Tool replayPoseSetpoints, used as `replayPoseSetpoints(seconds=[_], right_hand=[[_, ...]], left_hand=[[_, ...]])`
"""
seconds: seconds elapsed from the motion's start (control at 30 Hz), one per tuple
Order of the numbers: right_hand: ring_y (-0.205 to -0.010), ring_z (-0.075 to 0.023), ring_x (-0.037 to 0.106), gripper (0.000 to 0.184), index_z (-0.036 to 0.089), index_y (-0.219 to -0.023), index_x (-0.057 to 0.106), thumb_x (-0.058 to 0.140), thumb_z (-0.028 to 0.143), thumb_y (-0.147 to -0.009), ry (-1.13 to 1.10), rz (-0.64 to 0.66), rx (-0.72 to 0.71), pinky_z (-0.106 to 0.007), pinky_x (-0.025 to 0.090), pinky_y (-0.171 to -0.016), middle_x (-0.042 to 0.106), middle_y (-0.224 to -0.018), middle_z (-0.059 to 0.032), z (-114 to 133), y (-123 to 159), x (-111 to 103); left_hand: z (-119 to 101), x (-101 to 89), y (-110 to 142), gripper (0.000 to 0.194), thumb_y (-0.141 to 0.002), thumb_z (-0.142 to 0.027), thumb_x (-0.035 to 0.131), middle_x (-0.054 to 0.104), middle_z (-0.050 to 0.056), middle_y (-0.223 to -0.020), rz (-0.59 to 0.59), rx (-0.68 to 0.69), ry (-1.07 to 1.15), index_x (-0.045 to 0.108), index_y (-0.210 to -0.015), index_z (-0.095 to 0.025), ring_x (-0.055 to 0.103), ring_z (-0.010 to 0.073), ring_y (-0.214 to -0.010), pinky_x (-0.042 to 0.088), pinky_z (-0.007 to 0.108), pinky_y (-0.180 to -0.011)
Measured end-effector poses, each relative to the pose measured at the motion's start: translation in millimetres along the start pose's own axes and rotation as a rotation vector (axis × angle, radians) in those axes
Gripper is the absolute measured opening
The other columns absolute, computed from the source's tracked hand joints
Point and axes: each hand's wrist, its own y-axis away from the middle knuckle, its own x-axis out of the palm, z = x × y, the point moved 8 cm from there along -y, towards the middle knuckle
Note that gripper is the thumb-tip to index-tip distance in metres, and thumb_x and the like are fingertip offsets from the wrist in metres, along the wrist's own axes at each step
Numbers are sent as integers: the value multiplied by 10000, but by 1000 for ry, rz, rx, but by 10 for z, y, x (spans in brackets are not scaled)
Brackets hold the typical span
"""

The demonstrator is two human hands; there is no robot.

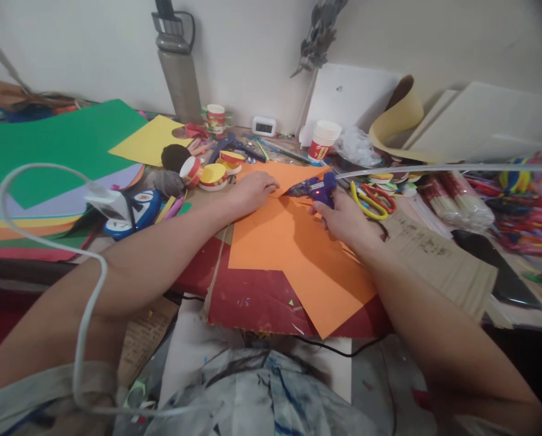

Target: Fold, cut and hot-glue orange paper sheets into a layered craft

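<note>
My right hand (346, 221) is wrapped round a dark blue hot glue gun (321, 190), whose small red light is lit. A long translucent glue stick (434, 172) runs out of its back to the right. Its nozzle points left, close over the orange paper (271, 236). On that paper lies my left hand (255, 191), palm down with its fingers stretched toward the nozzle. The orange paper seems to be more than one piece, overlapping on a dark red board (247, 303).
Left of the board are paper-cup pieces (214, 177), a blue device (137, 212) and stacked coloured sheets (62, 145). Yellow-handled scissors (366, 203), cardboard (438, 257) and a phone (498, 266) lie right. A bottle (177, 72) stands behind; a white cable (99, 278) crosses my left arm.
</note>
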Motion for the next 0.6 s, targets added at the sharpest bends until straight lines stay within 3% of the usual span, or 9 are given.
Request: replayPoseSetpoints(seconds=[0.1, 0.2, 0.33, 0.47, 0.6], right_hand=[[-833, -268, 706, 228, 233, -1137, 617, 613, 304, -921, 120, -63, -39, -413, 595, -738, 737, -922, -83, 25, 2, -80], [-915, -309, 726, 295, 212, -1209, 611, 592, 309, -931, 155, -23, -40, -485, 596, -842, 750, -949, -100, 86, 11, -64], [-970, -318, 731, 309, 196, -1226, 630, 586, 322, -947, 178, 28, -10, -482, 592, -883, 748, -963, -111, 132, 7, -41], [-955, -340, 724, 381, 182, -1289, 631, 582, 355, -954, 265, -11, -23, -494, 588, -872, 744, -1025, -148, 146, -12, -126], [-979, -360, 716, 410, 160, -1328, 611, 537, 330, -962, 328, -13, -58, -518, 564, -909, 752, -1070, -176, 209, 0, -178]], left_hand=[[19, -13, -12, 355, -1039, -184, 488, 794, 143, -1243, -12, -19, 15, 799, -1204, -133, 712, 273, -1210, 522, 413, -1102], [24, -27, -17, 335, -1032, -200, 503, 802, 126, -1222, -27, -19, 28, 810, -1159, -153, 715, 267, -1198, 523, 423, -1112], [24, -49, -11, 338, -1024, -193, 505, 797, 104, -1242, -63, -45, 71, 806, -1175, -173, 710, 249, -1209, 515, 398, -1125], [-12, -69, -7, 360, -1028, -202, 496, 784, 102, -1289, -107, -93, 104, 798, -1224, -183, 707, 245, -1212, 525, 386, -1110], [-124, -43, -46, 362, -1027, -222, 499, 791, 95, -1267, -45, -91, 84, 797, -1228, -181, 719, 233, -1173, 527, 360, -1083]])
